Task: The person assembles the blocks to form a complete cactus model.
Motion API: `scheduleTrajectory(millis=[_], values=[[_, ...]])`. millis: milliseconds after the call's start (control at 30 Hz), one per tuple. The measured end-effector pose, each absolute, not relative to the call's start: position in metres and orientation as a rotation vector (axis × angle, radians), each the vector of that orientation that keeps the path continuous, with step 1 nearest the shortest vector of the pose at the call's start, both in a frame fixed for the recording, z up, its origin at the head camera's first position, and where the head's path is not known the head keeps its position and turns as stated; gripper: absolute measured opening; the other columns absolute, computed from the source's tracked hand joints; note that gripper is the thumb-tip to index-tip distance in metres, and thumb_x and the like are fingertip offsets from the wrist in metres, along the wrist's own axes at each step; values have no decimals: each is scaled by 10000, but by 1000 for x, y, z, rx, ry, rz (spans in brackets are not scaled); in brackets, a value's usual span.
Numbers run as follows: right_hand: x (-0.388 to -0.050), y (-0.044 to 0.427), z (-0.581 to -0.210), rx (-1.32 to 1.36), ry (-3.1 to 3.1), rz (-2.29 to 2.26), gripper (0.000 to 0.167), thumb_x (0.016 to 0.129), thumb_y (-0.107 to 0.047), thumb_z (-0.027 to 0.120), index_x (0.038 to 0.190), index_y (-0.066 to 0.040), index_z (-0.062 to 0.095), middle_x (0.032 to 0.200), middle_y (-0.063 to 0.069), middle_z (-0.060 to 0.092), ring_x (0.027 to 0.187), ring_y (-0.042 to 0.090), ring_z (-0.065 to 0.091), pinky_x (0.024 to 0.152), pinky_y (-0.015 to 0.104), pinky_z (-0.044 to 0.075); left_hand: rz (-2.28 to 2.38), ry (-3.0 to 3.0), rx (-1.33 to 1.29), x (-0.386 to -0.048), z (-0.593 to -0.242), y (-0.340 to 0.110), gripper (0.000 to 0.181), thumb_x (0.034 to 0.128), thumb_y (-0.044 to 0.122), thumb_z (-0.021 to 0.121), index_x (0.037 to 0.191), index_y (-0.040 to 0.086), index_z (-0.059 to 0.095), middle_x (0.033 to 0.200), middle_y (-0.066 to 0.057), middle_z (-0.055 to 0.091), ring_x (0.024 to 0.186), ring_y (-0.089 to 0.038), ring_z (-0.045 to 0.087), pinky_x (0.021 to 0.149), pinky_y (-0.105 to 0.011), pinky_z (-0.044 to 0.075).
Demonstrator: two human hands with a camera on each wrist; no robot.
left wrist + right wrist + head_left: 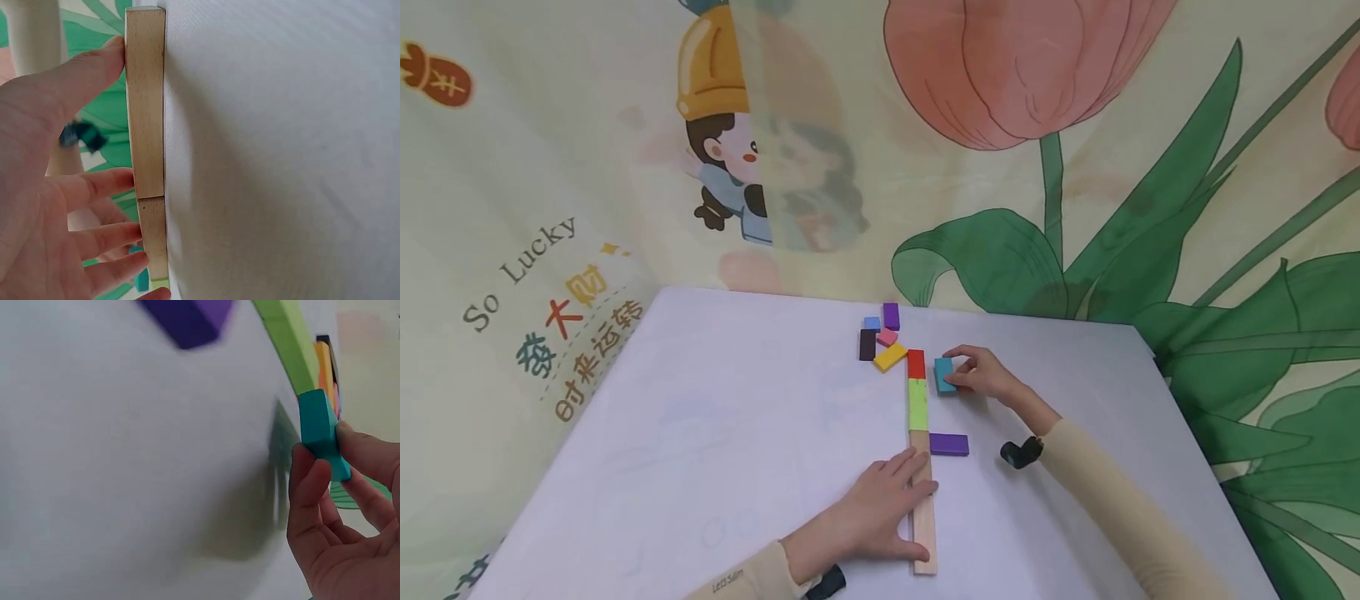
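Observation:
In the head view a row of blocks runs away from the person: plain wooden blocks (pixel 925 533) nearest, then light green (pixel 917 404), then a red block (pixel 916 364). My left hand (pixel 880 508) rests across the wooden part with fingers spread. Its thumb and fingertips touch the wood (pixel 145 112) in the left wrist view. A teal block (pixel 319 425) is pinched between the thumb and fingers of my right hand (pixel 987 372), just right of the red block. A purple block (pixel 949 444) lies crosswise, its end against the row's right side.
Beyond the row's far end lie loose blocks: yellow (pixel 891 357), black (pixel 867 344), pink (pixel 887 337), blue (pixel 872 322) and another purple block (pixel 891 316). The white tabletop (pixel 700 433) ends at a printed cloth backdrop (pixel 820 275).

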State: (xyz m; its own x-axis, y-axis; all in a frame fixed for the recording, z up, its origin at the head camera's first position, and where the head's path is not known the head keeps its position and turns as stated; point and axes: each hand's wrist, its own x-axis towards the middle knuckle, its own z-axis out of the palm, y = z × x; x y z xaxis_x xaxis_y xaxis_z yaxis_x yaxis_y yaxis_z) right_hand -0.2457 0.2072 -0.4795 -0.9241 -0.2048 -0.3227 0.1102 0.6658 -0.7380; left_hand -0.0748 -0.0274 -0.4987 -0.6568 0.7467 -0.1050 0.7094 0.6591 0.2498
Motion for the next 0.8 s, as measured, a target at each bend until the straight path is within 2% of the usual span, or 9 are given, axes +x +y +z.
scheduleTrajectory(millis=[367,633,800], values=[[-211,223,-487,-51,2496,-1087,424,842,-160,750,1224,-74,588,781,72,637,663,162,569,639,234,527,265,2689,1216,-74,-497,-27,808,778,752,575,1420,274,464,1586,-64,314,1456,-262,311,1071,-417,423],[-206,227,-492,-97,2507,-1124,388,822,-140,765,1185,-85,639,930,102,613,807,191,560,678,236,538,256,2697,1225,-75,-498,-28,806,789,749,564,1427,268,454,1583,-64,319,1456,-257,309,1071,-411,420],[-206,229,-495,-133,2493,-1122,402,830,-164,760,1203,-77,635,937,107,625,816,188,561,680,224,527,269,2695,1215,-74,-498,-28,806,786,749,569,1422,266,461,1581,-65,323,1457,-260,309,1072,-413,421]])
